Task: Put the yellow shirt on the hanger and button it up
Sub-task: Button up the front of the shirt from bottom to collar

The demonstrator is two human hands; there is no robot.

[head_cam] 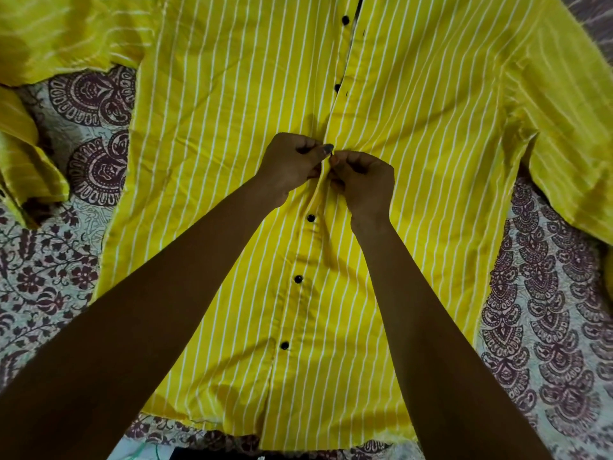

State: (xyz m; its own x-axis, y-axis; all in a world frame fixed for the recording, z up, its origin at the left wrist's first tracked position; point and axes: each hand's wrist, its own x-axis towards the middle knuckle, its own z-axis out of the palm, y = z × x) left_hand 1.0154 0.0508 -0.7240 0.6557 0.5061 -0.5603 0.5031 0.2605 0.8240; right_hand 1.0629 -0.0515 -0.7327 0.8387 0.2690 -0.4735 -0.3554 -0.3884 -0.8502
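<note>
Where the shirt comes closest to the person, its bottom edge lies flat on a printed sheet (pixel 547 327). The sheet is pale, with dark red flowers and curly shapes. The yellow shirt (pixel 414 194) is spread out on that sheet, front side up. It is thin, soft cloth with narrow white stripes and a few small creases.

Going up the middle, three little round black buttons look done up: the lowest button (pixel 284 345), the second button (pixel 298 278) and the third button (pixel 310 218).

Just past them, the two hands meet on the front strip. The left hand (pixel 288 164) pinches the edge of the strip, with its fingers curled and its thumb on top. The right hand (pixel 363 184) pinches the cloth right beside it, and the two hands touch. The next button is hidden under the fingers, so I cannot tell if it is through its hole.

I think this is the buttoning step, about half done. The next move needs one hand to hold the slit open and tight while the other pushes the small button through.

Farther up, the fifth button (pixel 337 88) and the top button (pixel 345 18) sit by an open edge with a dark gap, so they seem not done yet. The left sleeve (pixel 49 34) and the right sleeve (pixel 564 144) lie out to the sides. No hanger can be seen.
</note>
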